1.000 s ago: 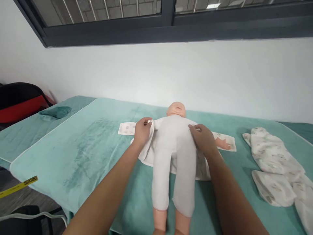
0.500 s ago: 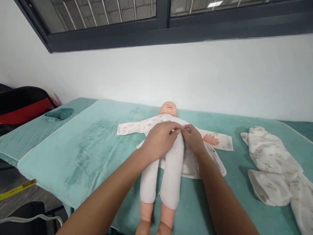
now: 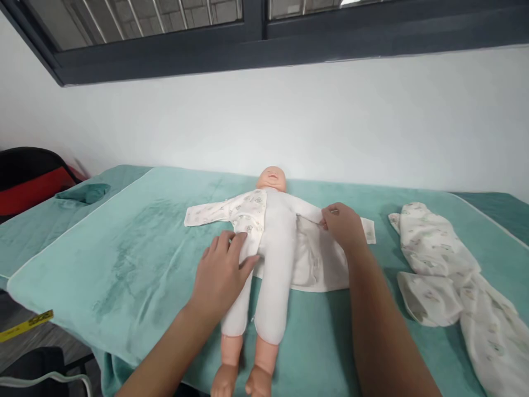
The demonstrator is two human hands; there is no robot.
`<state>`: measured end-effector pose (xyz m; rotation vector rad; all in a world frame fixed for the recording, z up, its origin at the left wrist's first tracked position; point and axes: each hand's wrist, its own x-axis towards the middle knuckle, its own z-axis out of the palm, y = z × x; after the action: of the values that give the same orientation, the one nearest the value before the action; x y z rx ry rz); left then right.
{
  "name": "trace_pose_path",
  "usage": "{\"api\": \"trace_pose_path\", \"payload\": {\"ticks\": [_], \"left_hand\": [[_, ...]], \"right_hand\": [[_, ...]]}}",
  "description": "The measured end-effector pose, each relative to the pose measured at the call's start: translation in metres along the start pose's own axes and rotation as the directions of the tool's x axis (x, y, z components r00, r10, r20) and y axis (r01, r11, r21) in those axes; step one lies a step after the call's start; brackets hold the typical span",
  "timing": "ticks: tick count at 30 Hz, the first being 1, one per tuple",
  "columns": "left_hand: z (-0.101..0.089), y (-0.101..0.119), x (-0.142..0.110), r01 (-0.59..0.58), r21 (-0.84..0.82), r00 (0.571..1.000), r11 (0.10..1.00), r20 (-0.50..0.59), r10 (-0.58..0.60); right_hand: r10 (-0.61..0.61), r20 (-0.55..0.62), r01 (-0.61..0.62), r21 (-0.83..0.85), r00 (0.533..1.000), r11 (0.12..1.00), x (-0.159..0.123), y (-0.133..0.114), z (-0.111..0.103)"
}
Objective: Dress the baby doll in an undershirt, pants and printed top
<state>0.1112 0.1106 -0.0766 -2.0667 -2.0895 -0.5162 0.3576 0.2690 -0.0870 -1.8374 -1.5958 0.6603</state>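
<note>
A baby doll (image 3: 276,242) with a white cloth body lies face up, its head toward the wall. Under it is a printed white baby shirt (image 3: 248,212); one sleeve is on the arm at image left, and that front panel covers part of the chest. The other half lies spread beneath the bare white arm at image right. My left hand (image 3: 221,273) rests over the doll's hip and the panel's lower edge, thumb apart from the fingers. My right hand (image 3: 344,225) has its fingers closed around the end of the doll's arm, hiding the doll's hand.
Printed baby trousers (image 3: 440,264) lie crumpled at the right on the green padded table cover (image 3: 144,237). A black and red bag (image 3: 33,182) stands at far left. Behind the table is a white wall (image 3: 289,121) below a dark window frame (image 3: 254,41).
My hands have parted from the doll's middle. The left has moved down to its hip, and the right has gone outward to the arm. The printed panel on the chest is uncovered.
</note>
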Motion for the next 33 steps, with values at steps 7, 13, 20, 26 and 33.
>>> {"api": "trace_pose_path", "payload": {"ticks": [7,13,20,26,33], "left_hand": [[0.004,0.005,-0.018,-0.099,0.118,0.985,0.988,-0.132,0.115],[0.004,0.008,-0.013,-0.130,-0.107,0.982,0.986,-0.149,0.114],[-0.016,0.037,0.001,-0.124,-0.365,0.974,0.923,0.133,0.183],[-0.009,0.068,0.066,-0.256,-0.448,0.947,0.857,0.062,0.315],[0.042,0.124,0.136,-0.622,-0.090,0.779,0.778,0.030,0.626]], "right_hand": [[-0.018,-0.135,-0.019,-0.269,0.991,0.963,0.003,0.037,-0.024],[-0.052,-0.200,0.011,-0.204,0.978,0.979,0.004,0.059,-0.018],[0.096,-0.198,-0.127,-0.153,0.975,0.980,0.004,0.058,-0.023],[0.129,-0.154,-0.113,0.111,0.980,0.987,0.004,0.057,-0.027],[-0.027,0.173,-0.114,0.749,0.985,0.653,0.000,0.039,-0.029]]}}
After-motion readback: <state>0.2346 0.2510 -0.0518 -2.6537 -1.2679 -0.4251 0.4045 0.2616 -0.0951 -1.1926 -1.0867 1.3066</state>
